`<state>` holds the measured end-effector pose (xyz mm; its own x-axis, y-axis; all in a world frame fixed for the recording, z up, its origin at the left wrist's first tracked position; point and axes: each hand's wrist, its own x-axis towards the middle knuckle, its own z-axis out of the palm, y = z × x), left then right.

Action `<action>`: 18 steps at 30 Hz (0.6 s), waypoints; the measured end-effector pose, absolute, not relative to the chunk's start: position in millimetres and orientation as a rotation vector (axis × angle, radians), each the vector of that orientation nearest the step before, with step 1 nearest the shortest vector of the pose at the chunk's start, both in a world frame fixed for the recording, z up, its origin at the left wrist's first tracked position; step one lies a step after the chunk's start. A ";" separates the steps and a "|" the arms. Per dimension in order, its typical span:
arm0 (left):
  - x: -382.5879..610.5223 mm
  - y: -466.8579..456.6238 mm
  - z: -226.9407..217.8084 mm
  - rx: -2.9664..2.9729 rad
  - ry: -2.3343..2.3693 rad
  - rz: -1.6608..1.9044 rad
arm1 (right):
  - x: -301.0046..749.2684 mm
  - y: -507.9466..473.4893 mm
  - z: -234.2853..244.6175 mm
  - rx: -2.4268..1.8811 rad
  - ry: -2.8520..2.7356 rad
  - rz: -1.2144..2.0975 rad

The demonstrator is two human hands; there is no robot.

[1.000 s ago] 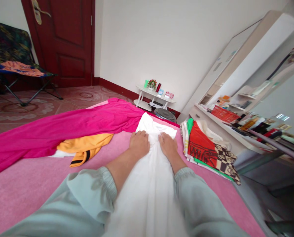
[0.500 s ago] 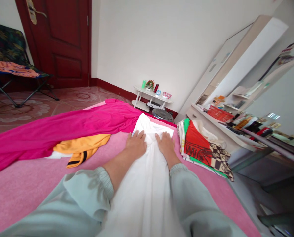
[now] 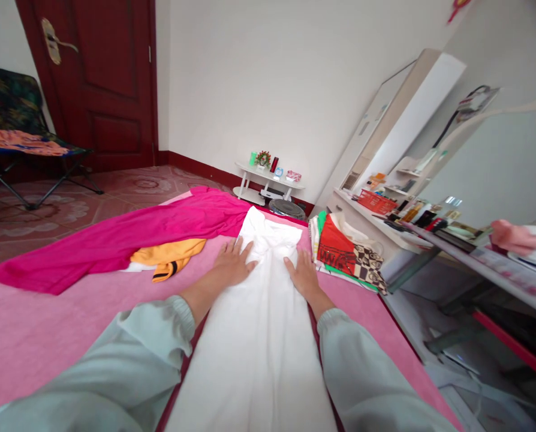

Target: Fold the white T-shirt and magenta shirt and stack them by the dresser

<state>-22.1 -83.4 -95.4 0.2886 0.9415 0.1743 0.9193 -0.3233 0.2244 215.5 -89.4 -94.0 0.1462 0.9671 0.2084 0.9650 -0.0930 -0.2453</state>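
Observation:
A long white garment [image 3: 263, 336] lies stretched toward me over the pink bed cover [image 3: 97, 336], with soft creases down its middle. My left hand [image 3: 235, 263] rests flat at its left edge, fingers spread. On the opposite edge lies my right hand [image 3: 303, 276], also flat with fingers apart. Neither hand grips the cloth. Left of the white garment is a bright pink garment [image 3: 160, 222], partly over a yellow piece of clothing [image 3: 173, 255] with black stripes. Close to my right hand sits a folded stack of clothes [image 3: 337, 249] in red, green and checked cloth.
A dressing table [image 3: 398, 231] with bottles and a red basket [image 3: 376, 202] stands at the right. Ahead is a small white shelf table [image 3: 268, 174] with a potted plant. A folding chair [image 3: 29, 144] holding orange cloth stands by the red door [image 3: 106, 84].
Both hands have shifted slightly outward and toward me along the white garment, which looks wider and flatter. The camera view has moved, showing more of the right side.

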 end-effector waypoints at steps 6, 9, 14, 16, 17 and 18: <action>-47.7 -125.7 -92.0 2.518 1.708 0.330 | 216.0 -147.1 -87.1 -2.131 -1.961 -0.009; -60.0 -146.1 -89.1 2.532 1.674 0.320 | 219.9 -178.6 -84.3 -2.114 -2.008 0.016; -80.8 -174.2 -86.2 2.559 1.574 0.284 | 233.0 -234.0 -80.2 -2.029 -2.089 0.021; -90.3 -181.7 -85.9 2.588 1.495 0.293 | 239.5 -254.1 -78.3 -1.922 -2.139 0.046; -95.5 -184.7 -85.7 2.604 1.446 0.311 | 242.6 -263.6 -77.1 -1.844 -2.172 0.062; -101.1 -187.2 -85.1 2.618 1.392 0.338 | 245.6 -272.7 -75.7 -1.755 -2.208 0.080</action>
<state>-101.1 -187.2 -85.1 0.5422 0.8310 0.1245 0.7956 -0.5554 0.2421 245.6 -272.7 -75.7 -0.1950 0.9577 0.2117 0.9399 0.2441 -0.2388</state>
